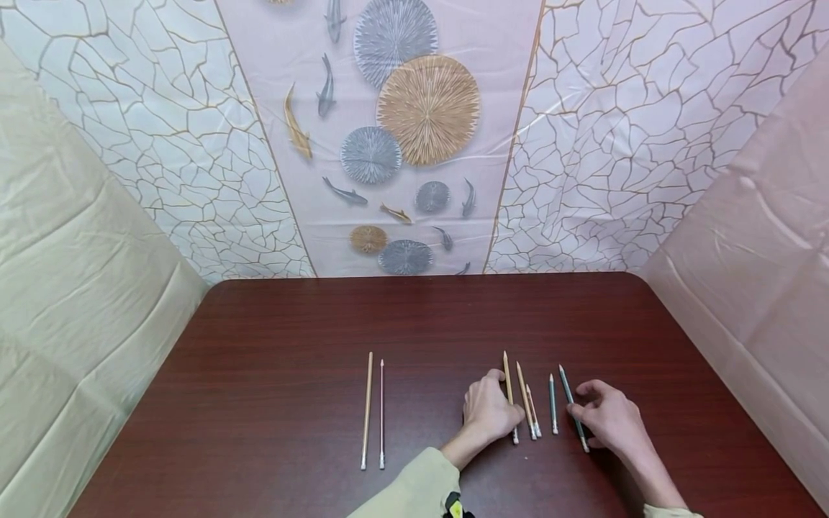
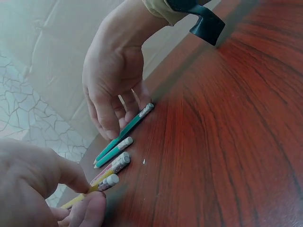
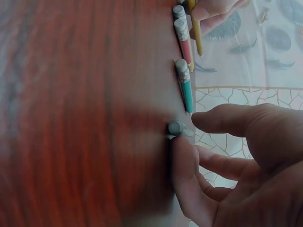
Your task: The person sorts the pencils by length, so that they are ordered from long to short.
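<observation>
My left hand [image 1: 491,409] pinches a yellow pencil [image 1: 508,381] between thumb and finger, close to its eraser end in the left wrist view. Just right of it lie a second yellow pencil [image 1: 523,388] and a short pinkish-red pencil [image 1: 532,407], almost touching. A short teal pencil [image 1: 553,403] lies apart from these. At the far right, a longer dark teal pencil [image 1: 566,385] slants under my right hand [image 1: 612,421]. That hand's thumb touches the pencil, while the fingers bend loosely on its other side with a gap.
Left of my hands, a long tan pencil [image 1: 367,410] and a thin purplish pencil [image 1: 382,414] lie side by side on the dark red wooden table [image 1: 259,403]. Patterned cloth [image 1: 583,144] hangs behind the table, with plain cloth on both sides.
</observation>
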{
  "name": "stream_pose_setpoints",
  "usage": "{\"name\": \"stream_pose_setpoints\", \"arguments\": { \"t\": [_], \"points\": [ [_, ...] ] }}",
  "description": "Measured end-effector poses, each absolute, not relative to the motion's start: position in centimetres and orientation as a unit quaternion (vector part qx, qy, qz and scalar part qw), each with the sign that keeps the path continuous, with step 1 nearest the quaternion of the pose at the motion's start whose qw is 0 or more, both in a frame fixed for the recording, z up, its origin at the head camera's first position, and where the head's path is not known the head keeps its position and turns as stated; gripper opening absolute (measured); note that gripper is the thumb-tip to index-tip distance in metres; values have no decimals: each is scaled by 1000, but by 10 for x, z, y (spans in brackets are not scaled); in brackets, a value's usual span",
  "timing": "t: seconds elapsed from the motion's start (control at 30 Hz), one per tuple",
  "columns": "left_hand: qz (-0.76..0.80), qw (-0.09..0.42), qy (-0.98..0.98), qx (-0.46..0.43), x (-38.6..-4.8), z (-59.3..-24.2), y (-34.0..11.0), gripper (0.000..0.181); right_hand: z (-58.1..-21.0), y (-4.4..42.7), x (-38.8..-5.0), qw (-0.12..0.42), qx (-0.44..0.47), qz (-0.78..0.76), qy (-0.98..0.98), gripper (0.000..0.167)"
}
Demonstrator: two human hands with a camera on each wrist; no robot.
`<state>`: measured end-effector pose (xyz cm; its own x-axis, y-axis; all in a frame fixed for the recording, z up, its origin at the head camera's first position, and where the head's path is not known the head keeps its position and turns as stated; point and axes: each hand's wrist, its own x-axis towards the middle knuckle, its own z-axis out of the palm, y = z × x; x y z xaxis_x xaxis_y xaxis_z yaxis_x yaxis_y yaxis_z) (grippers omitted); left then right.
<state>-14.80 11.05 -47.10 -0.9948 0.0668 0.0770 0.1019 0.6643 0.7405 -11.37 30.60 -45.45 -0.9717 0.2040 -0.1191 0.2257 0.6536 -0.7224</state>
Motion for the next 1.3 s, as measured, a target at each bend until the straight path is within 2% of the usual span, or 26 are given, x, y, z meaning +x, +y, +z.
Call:
{"name": "stream_pose_setpoints", "arguments": {
  "t": [0.4, 0.73, 1.3],
  "points": [
    [-430, 11, -902, -36, -147, -470, 108, 51, -456, 304, -115, 0, 102, -360, 928, 39],
    [-458, -19, -888, -33, -146, -465, 105, 53, -454, 303, -115, -4, 106, -335, 936, 37],
    [-489, -49, -870, -50, -144, -466, 97, 55, -459, 308, -112, -17, 86, -373, 924, 34]
  ]
}}
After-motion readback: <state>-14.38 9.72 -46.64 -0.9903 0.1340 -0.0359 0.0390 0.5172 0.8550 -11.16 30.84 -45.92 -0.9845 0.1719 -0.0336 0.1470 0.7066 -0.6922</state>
